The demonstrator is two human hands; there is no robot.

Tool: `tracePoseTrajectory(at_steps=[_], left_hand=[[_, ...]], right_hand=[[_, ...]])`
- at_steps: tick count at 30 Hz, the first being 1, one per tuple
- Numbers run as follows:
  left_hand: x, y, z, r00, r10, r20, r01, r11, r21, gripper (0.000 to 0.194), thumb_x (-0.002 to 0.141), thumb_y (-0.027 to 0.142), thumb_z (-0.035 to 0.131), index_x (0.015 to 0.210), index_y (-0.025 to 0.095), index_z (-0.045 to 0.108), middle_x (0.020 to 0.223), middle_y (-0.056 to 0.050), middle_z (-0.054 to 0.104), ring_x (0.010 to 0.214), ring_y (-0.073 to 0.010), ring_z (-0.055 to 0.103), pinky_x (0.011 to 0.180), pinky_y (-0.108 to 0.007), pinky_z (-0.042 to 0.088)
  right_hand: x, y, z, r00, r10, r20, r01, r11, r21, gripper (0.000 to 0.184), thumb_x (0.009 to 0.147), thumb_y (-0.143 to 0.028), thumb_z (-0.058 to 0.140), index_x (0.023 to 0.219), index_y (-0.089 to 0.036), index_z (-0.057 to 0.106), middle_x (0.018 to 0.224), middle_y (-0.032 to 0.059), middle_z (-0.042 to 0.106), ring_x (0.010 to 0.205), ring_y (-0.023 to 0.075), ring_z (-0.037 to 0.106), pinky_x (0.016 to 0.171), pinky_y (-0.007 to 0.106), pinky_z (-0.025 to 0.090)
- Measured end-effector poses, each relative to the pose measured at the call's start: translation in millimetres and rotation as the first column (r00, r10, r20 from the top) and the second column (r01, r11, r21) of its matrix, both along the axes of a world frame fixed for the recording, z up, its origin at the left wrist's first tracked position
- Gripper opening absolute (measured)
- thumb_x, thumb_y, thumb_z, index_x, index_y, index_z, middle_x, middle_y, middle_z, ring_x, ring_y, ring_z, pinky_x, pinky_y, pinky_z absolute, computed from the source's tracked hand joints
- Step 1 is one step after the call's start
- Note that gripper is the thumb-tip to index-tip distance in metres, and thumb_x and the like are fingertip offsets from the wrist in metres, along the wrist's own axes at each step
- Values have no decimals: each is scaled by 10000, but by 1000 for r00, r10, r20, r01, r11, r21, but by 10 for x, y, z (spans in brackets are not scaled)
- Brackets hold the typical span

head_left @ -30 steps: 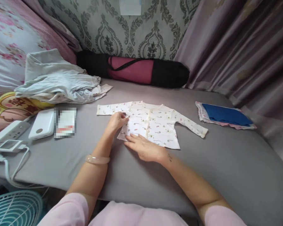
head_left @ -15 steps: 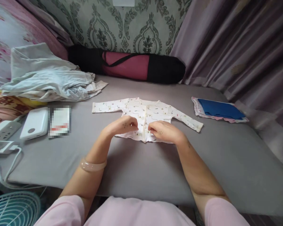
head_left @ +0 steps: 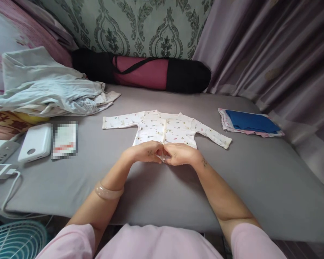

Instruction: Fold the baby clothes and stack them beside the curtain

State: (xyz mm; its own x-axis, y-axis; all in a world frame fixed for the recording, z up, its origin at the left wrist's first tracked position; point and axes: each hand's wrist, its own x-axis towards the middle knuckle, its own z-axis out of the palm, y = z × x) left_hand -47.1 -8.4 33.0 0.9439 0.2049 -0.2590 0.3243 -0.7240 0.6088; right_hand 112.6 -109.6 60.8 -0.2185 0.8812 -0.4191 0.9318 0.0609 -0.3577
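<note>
A small white printed baby shirt (head_left: 151, 126) lies spread flat with its sleeves stretched out to both sides and a button front down the middle. My left hand (head_left: 148, 151) and my right hand (head_left: 179, 154) meet at the lower end of that front. Their fingers are pinched together on the shirt's front edges near the hem, the fingertips partly hidden. The backs of both hands cover most of the hem.
Crumpled light clothes (head_left: 51, 90) are heaped at the left. Nearer stand a white power bank (head_left: 35, 142), a blurred packet (head_left: 64, 140) and a power strip (head_left: 1, 151). Folded clothes (head_left: 251, 122) lie at the right; a black and maroon bag (head_left: 140, 72) lies behind.
My hands have come closer together and down to the shirt's hem, closing on its front edges. The view has shifted slightly; the shirt's upper part and sleeves stay spread.
</note>
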Motion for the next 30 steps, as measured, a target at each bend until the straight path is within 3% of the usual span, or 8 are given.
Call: tracePoseTrajectory(at_steps=[6, 10, 14, 20, 24, 27, 30], left_hand=[[36, -88, 94, 1000, -5, -28, 6, 999, 33, 107, 749, 220, 576, 834, 195, 635, 804, -10, 649, 675, -143, 530, 592, -241, 369], [28, -111, 112, 997, 57, -49, -52, 995, 87, 170, 749, 137, 493, 829, 210, 624, 731, 4, 633, 600, -131, 504, 563, -246, 335], [31, -98, 104, 1000, 6, 29, -7, 999, 54, 104, 809, 241, 546, 803, 205, 644, 735, 0, 639, 615, -127, 514, 570, -235, 334], [55, -112, 69, 993, 3, 114, -6, 1000, 28, 212, 859, 305, 539, 748, 200, 686, 700, -7, 646, 612, -127, 527, 576, -232, 352], [44, -130, 102, 995, -48, 86, 54, 996, -71, 188, 831, 265, 562, 867, 227, 743, 780, -11, 701, 660, -138, 582, 612, -226, 392], [-4, -103, 181, 996, -87, 29, 91, 975, -202, 217, 822, 303, 576, 924, 224, 751, 774, -5, 704, 655, -137, 591, 596, -219, 402], [-66, -21, 246, 999, -33, 9, 34, 966, -256, 271, 858, 340, 513, 867, 189, 737, 723, -6, 677, 637, -128, 572, 569, -215, 396]], right_hand=[[110, 58, -5, 998, 37, -41, -38, 999, -6, 108, 794, -201, 533, 830, -202, 634, 739, 20, 646, 649, 153, 559, 528, 237, 310], [289, 101, -21, 987, -22, -158, 19, 1000, -23, 126, 750, -160, 503, 816, -189, 607, 701, -10, 615, 609, 120, 513, 528, 215, 316], [413, 99, 2, 965, -102, -242, 102, 995, -14, 148, 726, -158, 498, 836, -181, 595, 704, -19, 606, 606, 111, 510, 520, 204, 323], [426, 58, 105, 905, -141, -400, 120, 990, -79, 221, 720, -121, 484, 898, -166, 607, 717, -22, 616, 623, 106, 555, 537, 182, 371], [369, 67, 105, 891, -121, -438, 75, 990, -122, 287, 720, -104, 472, 954, -150, 632, 702, -20, 628, 605, 104, 566, 531, 177, 390], [316, 88, 61, 902, -34, -430, -42, 985, -166, 309, 716, -104, 483, 957, -150, 671, 737, -9, 660, 625, 105, 578, 551, 180, 405], [314, 100, 21, 894, 14, -448, -127, 966, -224, 313, 714, -114, 511, 960, -153, 700, 830, 11, 700, 704, 116, 616, 587, 180, 427]])
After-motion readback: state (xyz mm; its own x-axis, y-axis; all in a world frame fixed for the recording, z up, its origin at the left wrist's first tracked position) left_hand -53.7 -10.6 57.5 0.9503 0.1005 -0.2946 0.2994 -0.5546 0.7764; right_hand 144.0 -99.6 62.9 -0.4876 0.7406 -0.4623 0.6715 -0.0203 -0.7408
